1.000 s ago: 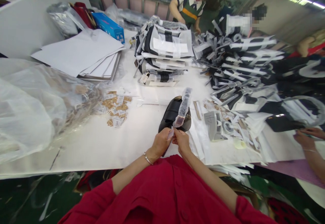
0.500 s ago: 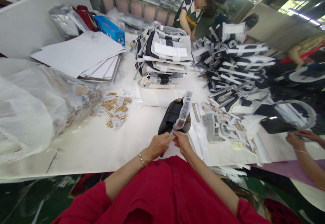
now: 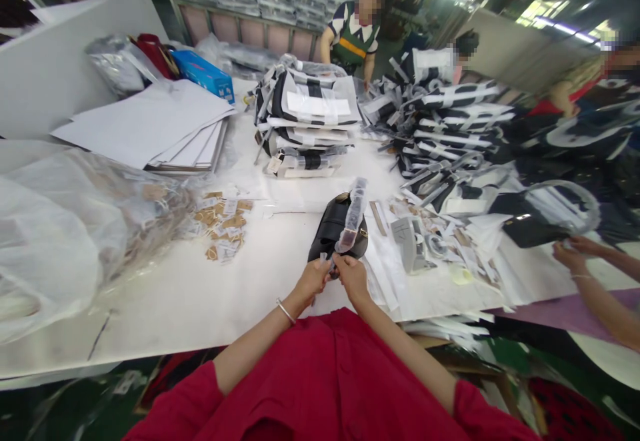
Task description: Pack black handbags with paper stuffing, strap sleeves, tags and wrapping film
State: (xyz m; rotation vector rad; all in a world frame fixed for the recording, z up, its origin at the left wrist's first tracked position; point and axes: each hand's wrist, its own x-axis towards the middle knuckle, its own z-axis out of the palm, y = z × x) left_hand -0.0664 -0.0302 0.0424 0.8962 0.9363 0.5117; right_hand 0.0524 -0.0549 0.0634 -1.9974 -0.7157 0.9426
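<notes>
At table (image 3: 200, 294) edge: left hand (image 3: 313, 278), right hand (image 3: 353, 276) together, pinching plastic-wrapped strap (image 3: 353, 213) of black bag (image 3: 331, 231).

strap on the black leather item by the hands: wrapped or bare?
Wrapped. Clear plastic film sheathes the strap, which arches over the black leather item; the left hand and right hand pinch its near end.

The person is wearing a loose crimson-red fabric top (image 3: 330, 388) with short sleeves, its cloth bunching in soft folds, and a thin silver metal bangle (image 3: 284, 310) is sitting just behind the left hand (image 3: 313, 280).
</notes>
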